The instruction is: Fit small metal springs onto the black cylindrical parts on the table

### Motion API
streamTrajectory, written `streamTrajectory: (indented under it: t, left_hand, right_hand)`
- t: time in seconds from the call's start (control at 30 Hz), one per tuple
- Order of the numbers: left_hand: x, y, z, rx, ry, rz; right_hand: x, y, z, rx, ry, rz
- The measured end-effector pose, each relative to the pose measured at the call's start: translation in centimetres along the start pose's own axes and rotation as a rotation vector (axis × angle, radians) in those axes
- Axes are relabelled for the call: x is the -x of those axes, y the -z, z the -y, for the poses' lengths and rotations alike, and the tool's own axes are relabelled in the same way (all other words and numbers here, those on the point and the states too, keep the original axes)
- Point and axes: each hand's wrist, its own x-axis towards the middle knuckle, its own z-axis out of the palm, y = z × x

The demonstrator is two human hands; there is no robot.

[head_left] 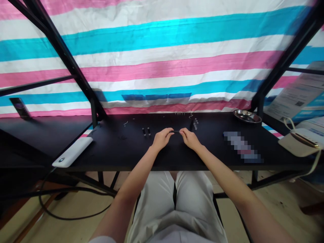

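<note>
My left hand and my right hand meet over the middle of a black table. Both pinch the ends of a short, thin dark piece held level between them; what it is I cannot make out. Two small dark cylinders stand just left of my left hand. A cluster of tiny parts lies just beyond my right hand.
A white power bank lies at the table's left front corner, with a black cable on the floor below. A metal dish sits at the back right. A white device rests on the right. Black frame struts rise on both sides.
</note>
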Motion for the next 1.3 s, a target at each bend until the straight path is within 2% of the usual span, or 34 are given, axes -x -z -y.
streamTrajectory:
  t: [0.33, 0.63, 0.73, 0.97, 1.3]
  left_hand:
    - [-0.1, 0.4, -0.1, -0.025, -0.038, -0.035]
    - [0.0, 0.2, 0.2, -0.046, -0.108, -0.065]
    - [0.0, 0.2, 0.1, -0.043, -0.087, -0.044]
    - [0.1, 0.9, -0.8, -0.015, 0.015, 0.091]
    - [0.2, 0.9, -0.6, 0.037, 0.046, 0.041]
  right_hand:
    - [-0.1, 0.4, 0.3, 0.089, 0.089, -0.059]
    - [-0.2, 0.2, 0.2, 0.086, 0.211, -0.195]
    - [-0.2, 0.2, 0.3, 0.086, 0.212, -0.189]
    - [-0.1, 0.1, 0.2, 0.068, 0.197, -0.149]
    - [0.0, 0.1, -0.1, 0.020, 0.136, -0.084]
